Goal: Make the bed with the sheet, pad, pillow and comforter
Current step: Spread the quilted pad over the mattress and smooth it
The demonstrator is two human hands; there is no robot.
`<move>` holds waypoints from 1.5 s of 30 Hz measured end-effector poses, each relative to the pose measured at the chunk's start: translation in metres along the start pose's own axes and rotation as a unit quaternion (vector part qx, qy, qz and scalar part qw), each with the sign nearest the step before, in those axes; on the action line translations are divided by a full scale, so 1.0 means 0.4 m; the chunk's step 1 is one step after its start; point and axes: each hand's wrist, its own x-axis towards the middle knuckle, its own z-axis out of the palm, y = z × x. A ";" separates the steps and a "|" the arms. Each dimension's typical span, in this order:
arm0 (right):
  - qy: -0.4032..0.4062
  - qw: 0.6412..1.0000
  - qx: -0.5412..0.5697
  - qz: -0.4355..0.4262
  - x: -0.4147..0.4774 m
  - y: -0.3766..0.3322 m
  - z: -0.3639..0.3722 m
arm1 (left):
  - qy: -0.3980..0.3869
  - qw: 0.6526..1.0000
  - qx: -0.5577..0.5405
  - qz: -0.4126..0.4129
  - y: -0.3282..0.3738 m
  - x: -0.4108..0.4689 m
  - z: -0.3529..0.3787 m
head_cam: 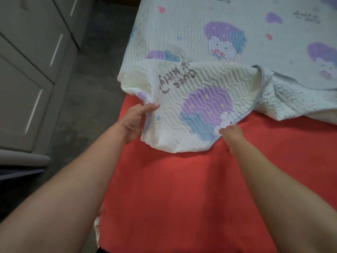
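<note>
red sheet point(182, 189) covers the near part of the bed, flat & smooth, running under both forearms. the pad point(182, 30), white quilted w/ purple-blue kitty prints, lies flat over the far part of the bed. its near end is folded back on itself, so a flap w/ "cute kitty" lettering sits lifted above the sheet, w/ pale trim along its rim. to the right more of the pad lies rumpled, dotted underside up. on the left, pale drawers point(27, 70) w/ long light handles stand across a strip of grey floor point(82, 88) from the bed. left hand point(135, 121) grips the flap's left edge: thumb on top, fingers tucked under the fabric. right hand point(231, 132) pinches the trim at the flap's near right edge, fingers curled tight. the hands are apart, w/ the flap hanging loosely btw them. a small bit of white shows at the sheet's near left edge; can't tell what it is.
</note>
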 end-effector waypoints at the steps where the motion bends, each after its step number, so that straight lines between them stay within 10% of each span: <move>1: 0.006 0.999 0.029 0.014 0.003 0.003 0.004 | 0.009 1.000 0.016 0.004 -0.003 0.000 0.002; 15: -0.002 0.935 0.319 0.153 -0.052 -0.040 -0.023 | 0.251 0.957 0.142 0.011 -0.014 -0.100 -0.027; 30: -0.131 0.967 0.160 0.151 -0.623 0.126 -0.020 | 0.337 0.927 0.160 0.042 -0.052 -0.482 -0.182; 38: -0.195 0.954 0.124 0.191 -0.741 0.290 0.109 | 0.246 0.957 0.139 -0.064 -0.205 -0.581 -0.209; 45: -0.205 0.952 0.099 0.203 -0.730 0.376 0.203 | 0.324 0.839 0.434 -0.057 -0.366 -0.590 -0.291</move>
